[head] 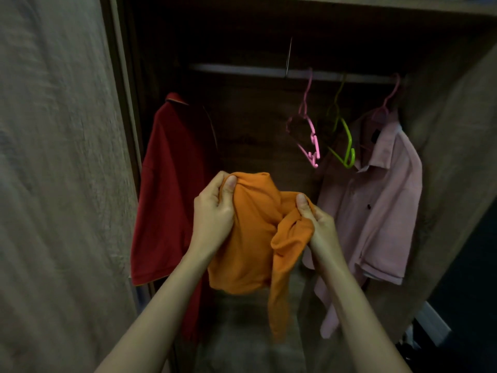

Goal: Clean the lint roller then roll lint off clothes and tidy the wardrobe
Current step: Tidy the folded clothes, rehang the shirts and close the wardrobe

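An orange shirt (252, 238) hangs bunched between my two hands in front of the open wardrobe (242, 44). My left hand (215, 208) grips its upper left edge, thumb on top. My right hand (317, 222) pinches a fold of the same shirt on the right, and a sleeve dangles below it. No lint roller is in view.
A dark red polo shirt (172, 189) hangs at the left of the rail (242, 69). A pink shirt (376, 211) hangs at the right. Between them hang an empty pink hanger (309, 135) and an empty green hanger (347, 146). Wooden doors (59, 170) stand on both sides.
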